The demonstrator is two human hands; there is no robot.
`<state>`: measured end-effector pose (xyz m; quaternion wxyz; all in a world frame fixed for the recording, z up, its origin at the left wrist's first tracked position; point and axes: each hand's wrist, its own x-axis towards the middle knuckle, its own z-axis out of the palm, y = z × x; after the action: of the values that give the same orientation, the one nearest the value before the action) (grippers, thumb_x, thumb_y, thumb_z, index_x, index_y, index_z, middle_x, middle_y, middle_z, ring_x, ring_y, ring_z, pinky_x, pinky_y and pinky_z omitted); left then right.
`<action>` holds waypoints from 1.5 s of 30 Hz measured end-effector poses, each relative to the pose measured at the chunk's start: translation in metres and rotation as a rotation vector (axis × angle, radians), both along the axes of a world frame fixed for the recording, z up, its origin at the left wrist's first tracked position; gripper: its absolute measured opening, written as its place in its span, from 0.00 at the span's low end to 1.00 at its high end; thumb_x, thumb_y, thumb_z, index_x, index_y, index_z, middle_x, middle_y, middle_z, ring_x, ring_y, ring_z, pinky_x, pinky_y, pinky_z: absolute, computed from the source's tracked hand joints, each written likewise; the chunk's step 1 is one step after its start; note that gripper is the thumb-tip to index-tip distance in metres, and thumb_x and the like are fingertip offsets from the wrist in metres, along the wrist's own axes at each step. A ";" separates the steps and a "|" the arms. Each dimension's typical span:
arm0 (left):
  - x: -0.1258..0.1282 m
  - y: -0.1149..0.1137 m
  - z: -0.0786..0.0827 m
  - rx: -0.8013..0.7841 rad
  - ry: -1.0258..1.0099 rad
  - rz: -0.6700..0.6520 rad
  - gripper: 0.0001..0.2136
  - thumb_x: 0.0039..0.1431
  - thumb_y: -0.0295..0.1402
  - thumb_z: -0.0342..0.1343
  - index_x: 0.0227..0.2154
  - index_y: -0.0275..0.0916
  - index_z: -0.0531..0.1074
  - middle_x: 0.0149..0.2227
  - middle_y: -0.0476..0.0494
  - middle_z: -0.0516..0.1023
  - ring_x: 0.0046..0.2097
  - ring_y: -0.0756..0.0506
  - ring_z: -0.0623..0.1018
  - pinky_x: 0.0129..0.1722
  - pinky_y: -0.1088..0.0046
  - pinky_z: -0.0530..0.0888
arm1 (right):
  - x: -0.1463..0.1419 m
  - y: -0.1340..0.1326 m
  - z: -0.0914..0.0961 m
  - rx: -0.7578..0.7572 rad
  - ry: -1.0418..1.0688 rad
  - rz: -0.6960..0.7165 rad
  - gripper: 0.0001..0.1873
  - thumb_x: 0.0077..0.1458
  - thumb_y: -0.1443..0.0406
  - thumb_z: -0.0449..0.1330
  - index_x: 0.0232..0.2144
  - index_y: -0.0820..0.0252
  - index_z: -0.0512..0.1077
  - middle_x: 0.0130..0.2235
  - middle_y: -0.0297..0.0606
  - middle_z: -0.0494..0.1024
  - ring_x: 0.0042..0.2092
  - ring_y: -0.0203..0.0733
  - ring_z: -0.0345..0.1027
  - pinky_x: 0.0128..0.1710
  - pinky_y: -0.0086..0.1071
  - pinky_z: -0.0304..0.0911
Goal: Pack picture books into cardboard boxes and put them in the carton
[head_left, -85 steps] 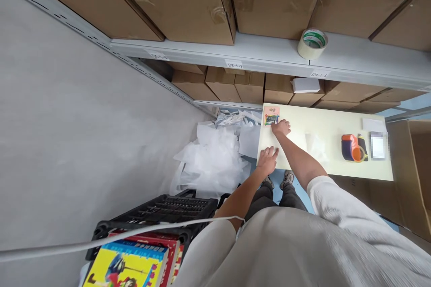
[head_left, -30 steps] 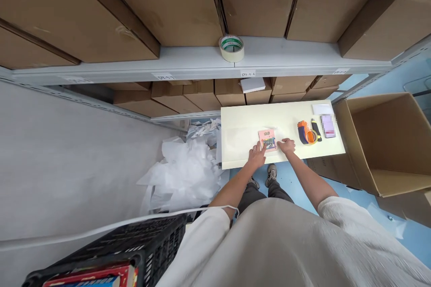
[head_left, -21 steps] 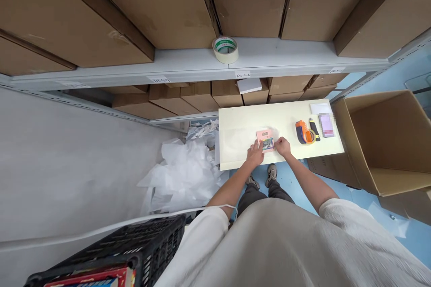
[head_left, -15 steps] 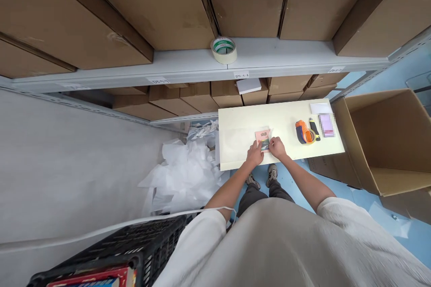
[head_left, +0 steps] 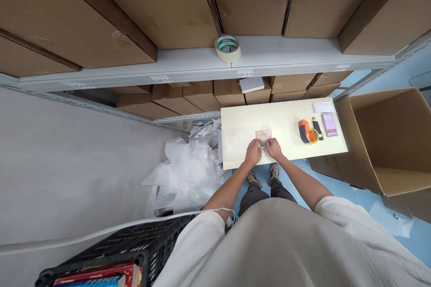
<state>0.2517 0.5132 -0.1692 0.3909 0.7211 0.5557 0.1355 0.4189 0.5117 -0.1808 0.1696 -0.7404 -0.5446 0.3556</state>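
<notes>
Pale table (head_left: 239, 119) under a grey shelf (head_left: 279, 49), small pink card (head_left: 260, 135) lying on it near the person's edge. Left hand (head_left: 253, 151) and right hand (head_left: 274, 148) both curled in at the card's lower sides, likely to steady it, can't tell if either grips; tape dispenser (head_left: 305, 131) and cutter (head_left: 317, 128) off to the right, probably for easy reach

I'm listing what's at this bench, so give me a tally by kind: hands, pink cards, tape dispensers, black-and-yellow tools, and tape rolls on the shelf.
Hands: 2 (left hand, right hand)
Pink card: 1, partly hidden
Tape dispenser: 1
Black-and-yellow tool: 1
Tape roll on the shelf: 1
Total: 6
</notes>
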 end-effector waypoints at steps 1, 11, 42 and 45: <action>0.002 0.001 0.005 0.010 0.025 -0.027 0.32 0.62 0.19 0.49 0.69 0.42 0.66 0.70 0.36 0.70 0.71 0.37 0.69 0.72 0.52 0.68 | 0.002 -0.002 -0.001 0.010 0.043 -0.013 0.11 0.66 0.65 0.53 0.40 0.57 0.76 0.44 0.42 0.79 0.48 0.44 0.73 0.54 0.34 0.67; 0.020 0.000 0.025 -0.137 0.211 -0.179 0.28 0.68 0.26 0.50 0.70 0.40 0.65 0.72 0.33 0.70 0.71 0.33 0.68 0.69 0.52 0.67 | 0.028 0.003 0.001 -0.126 0.068 -0.323 0.15 0.51 0.65 0.59 0.43 0.54 0.76 0.39 0.37 0.82 0.44 0.46 0.78 0.50 0.36 0.71; -0.010 0.031 -0.002 -0.352 0.038 0.407 0.18 0.70 0.27 0.52 0.60 0.38 0.72 0.55 0.34 0.82 0.58 0.38 0.81 0.59 0.62 0.75 | -0.014 -0.011 0.008 -0.065 0.295 0.218 0.21 0.56 0.67 0.64 0.53 0.56 0.80 0.58 0.46 0.81 0.59 0.49 0.77 0.64 0.46 0.71; -0.008 0.018 -0.002 -0.238 0.061 0.451 0.22 0.67 0.26 0.53 0.63 0.39 0.69 0.61 0.32 0.77 0.64 0.37 0.77 0.66 0.58 0.71 | -0.015 -0.013 0.006 -0.005 0.247 0.301 0.21 0.55 0.70 0.63 0.51 0.56 0.81 0.57 0.46 0.82 0.60 0.50 0.75 0.66 0.47 0.68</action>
<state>0.2440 0.5307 -0.1711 0.4160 0.5317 0.7260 0.1309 0.4036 0.4992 -0.1749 0.1780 -0.6018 -0.6233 0.4665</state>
